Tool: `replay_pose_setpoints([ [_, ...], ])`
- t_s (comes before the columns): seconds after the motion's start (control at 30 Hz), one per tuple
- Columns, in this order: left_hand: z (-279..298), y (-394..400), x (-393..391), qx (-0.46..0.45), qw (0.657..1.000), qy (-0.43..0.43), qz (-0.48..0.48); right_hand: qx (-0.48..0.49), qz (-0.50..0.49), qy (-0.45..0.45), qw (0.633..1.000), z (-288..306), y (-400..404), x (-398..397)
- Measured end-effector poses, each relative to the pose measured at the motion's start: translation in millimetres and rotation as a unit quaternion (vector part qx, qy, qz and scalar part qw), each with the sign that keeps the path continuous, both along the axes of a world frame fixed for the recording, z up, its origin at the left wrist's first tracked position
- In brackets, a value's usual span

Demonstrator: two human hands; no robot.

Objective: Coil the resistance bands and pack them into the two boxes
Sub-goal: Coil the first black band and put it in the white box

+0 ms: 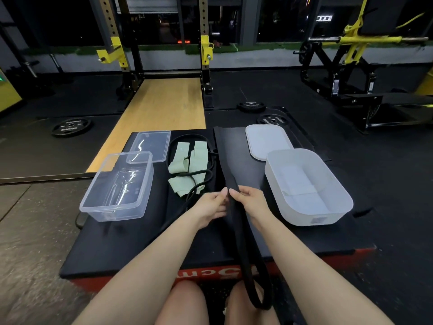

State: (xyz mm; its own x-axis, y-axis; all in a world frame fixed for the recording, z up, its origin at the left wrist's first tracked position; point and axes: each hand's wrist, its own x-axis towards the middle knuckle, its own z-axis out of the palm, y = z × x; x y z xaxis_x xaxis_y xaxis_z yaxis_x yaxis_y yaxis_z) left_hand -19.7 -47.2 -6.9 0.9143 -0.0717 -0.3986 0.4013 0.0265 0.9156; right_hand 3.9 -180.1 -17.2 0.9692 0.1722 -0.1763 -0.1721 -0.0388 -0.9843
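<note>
A long wide black resistance band (241, 240) runs from the far middle of the black platform (131, 252) toward me and hangs in a loop over its front edge between my knees. My left hand (212, 206) and my right hand (249, 199) both pinch this band at mid-platform, thumbs almost touching. Pale green flat bands (188, 161) lie tangled with a thin black tube band (187, 139) left of it. A clear plastic box (117, 187) stands empty at the left. A white box (307, 186) stands at the right, empty.
The clear lid (150, 145) lies behind the clear box, the white lid (267, 140) behind the white box. Weight plates (70, 126) (273, 119) lie on the dark gym floor. A squat rack (164, 50) with a wooden deck stands ahead, a machine at far right.
</note>
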Motion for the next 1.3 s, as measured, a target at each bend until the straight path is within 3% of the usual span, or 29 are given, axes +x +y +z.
replay_pose_setpoints([
  [0.17,-15,4,-24,0.019,0.995,-0.012,-0.101,0.054,0.000,0.013,0.998,13,9,0],
  [0.3,-12,2,-33,0.013,0.996,-0.043,-0.077,0.044,0.021,-0.003,0.999,18,13,-4],
  [0.47,-9,-6,-46,-0.006,0.998,-0.049,-0.044,-0.042,0.053,0.036,0.997,8,5,-15],
  [0.67,-9,-6,-60,-0.027,0.999,-0.030,0.003,-0.045,0.011,0.045,0.998,-9,-9,-40],
  [0.9,-6,-5,-74,-0.074,0.997,-0.007,0.030,0.046,-0.040,0.062,0.996,-3,-7,-50],
  [1.03,0,-4,-74,-0.048,0.997,-0.019,0.062,0.077,-0.038,0.073,0.994,10,4,-47],
  [1.3,17,6,-66,-0.059,0.990,-0.045,0.124,-0.003,0.045,0.045,0.998,11,5,-64],
])
